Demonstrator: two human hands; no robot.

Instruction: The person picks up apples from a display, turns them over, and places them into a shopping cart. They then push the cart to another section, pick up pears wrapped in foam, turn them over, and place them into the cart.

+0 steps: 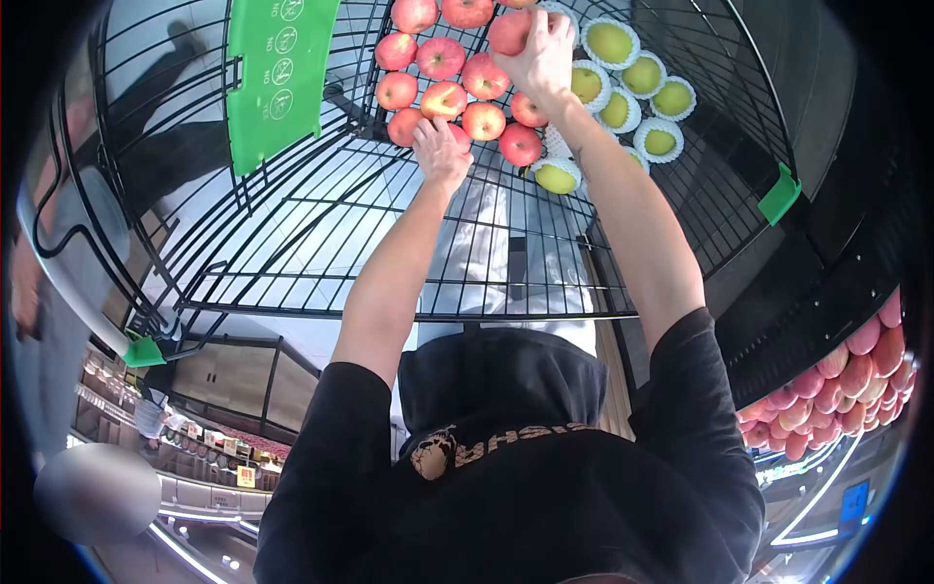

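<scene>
Wire display rack [409,253] is open-gridded and looks tilted, so anything nudged could roll off. Red apples [443,83] cluster at 12 o'clock, netted green pears [632,73] at 1. Right hand [540,58] is wrapped around one red apple [509,31]; left hand [440,151], fingers loosely spread, touches the pile's lower edge. Jostle risk: neighbours dislodge.

red apples [443,99], yellow-green pears [610,42], seemingly black cart [409,263]

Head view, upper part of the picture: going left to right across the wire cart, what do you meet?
Green flap → red apples → left hand just under them → right hand on a red apple → green pears in foam nets → green clip.
</scene>
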